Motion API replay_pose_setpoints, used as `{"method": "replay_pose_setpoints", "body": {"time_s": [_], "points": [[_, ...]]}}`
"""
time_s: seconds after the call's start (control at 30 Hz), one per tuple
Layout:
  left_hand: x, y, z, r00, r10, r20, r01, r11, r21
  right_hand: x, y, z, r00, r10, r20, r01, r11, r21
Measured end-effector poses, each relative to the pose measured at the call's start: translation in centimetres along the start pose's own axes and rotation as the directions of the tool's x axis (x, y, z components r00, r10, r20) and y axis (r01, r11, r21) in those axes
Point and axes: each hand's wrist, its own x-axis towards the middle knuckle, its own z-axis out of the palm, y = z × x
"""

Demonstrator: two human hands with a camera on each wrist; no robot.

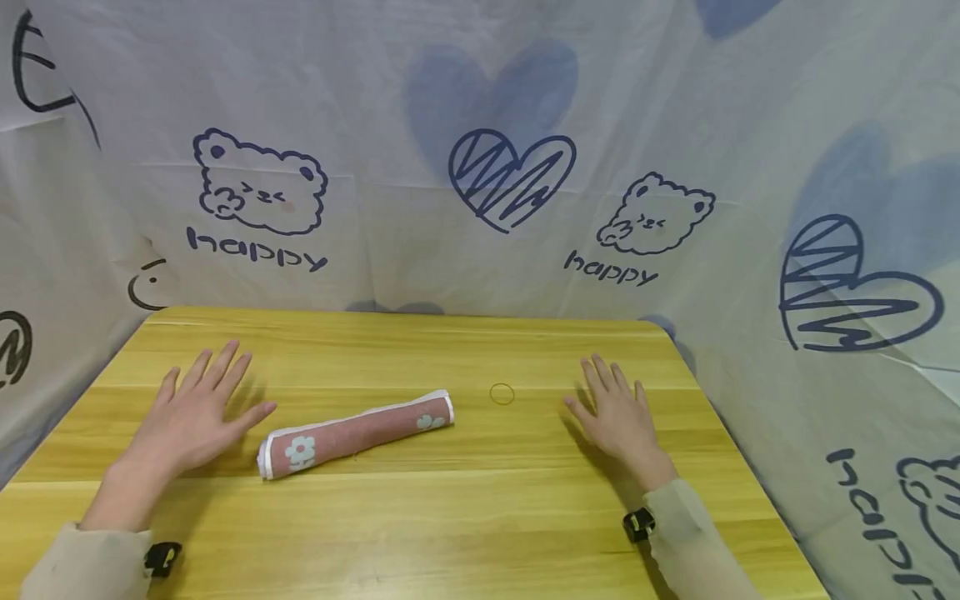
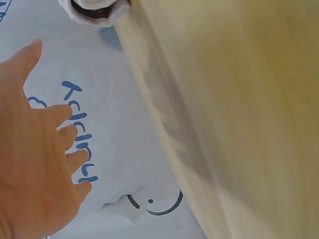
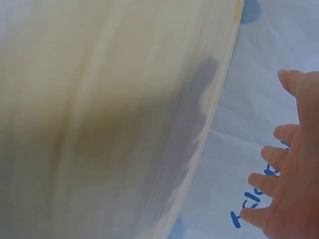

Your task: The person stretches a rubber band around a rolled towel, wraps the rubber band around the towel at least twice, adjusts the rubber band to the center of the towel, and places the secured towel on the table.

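Note:
A rolled-up pink cloth (image 1: 360, 433) with pale flowers and white edges lies slantwise on the wooden table. My left hand (image 1: 191, 417) is spread just left of the roll, thumb toward its near-left end, and holds nothing. In the left wrist view one white-edged end of the cloth (image 2: 102, 15) shows at the top, beyond the thumb of the left hand (image 2: 35, 149). A thin yellow rubber band (image 1: 502, 394) lies right of the roll. Farther right, my right hand (image 1: 618, 417) has its fingers extended and grips nothing; the right wrist view shows that hand (image 3: 294, 164) above its shadow.
The wooden table (image 1: 450, 533) has a far edge against a white curtain (image 1: 405, 225) printed with hearts, bears and lettering. The curtain also runs along both sides. Dark bands (image 1: 162, 559) sit on both wrists at the sleeve cuffs.

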Motion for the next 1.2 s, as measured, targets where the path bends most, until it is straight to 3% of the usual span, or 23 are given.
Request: {"method": "replay_pose_setpoints", "body": {"time_s": [0.4, 0.7, 0.97, 1.2], "points": [[0.6, 2.4, -1.0, 0.992, 0.083, -0.096, -0.086, 0.996, -0.023, 0.4, -0.9, -0.4, 0.988, -0.052, -0.149, 0.066, 0.993, 0.093], [1.5, 5.4, -1.5, 0.983, 0.150, -0.107, -0.155, 0.987, -0.040, 1.2, -2.4, -0.6, 0.968, -0.094, -0.235, 0.136, 0.975, 0.173], [3.0, 8.3, -0.3, 0.966, 0.243, -0.087, -0.246, 0.969, -0.031, 2.0, -3.5, -0.3, 0.925, -0.202, -0.321, 0.279, 0.937, 0.213], [4.1, 10.7, 1.0, 0.939, 0.335, -0.072, -0.337, 0.941, -0.017, 2.2, -4.7, 0.2, 0.915, -0.265, -0.305, 0.337, 0.916, 0.215]]}}
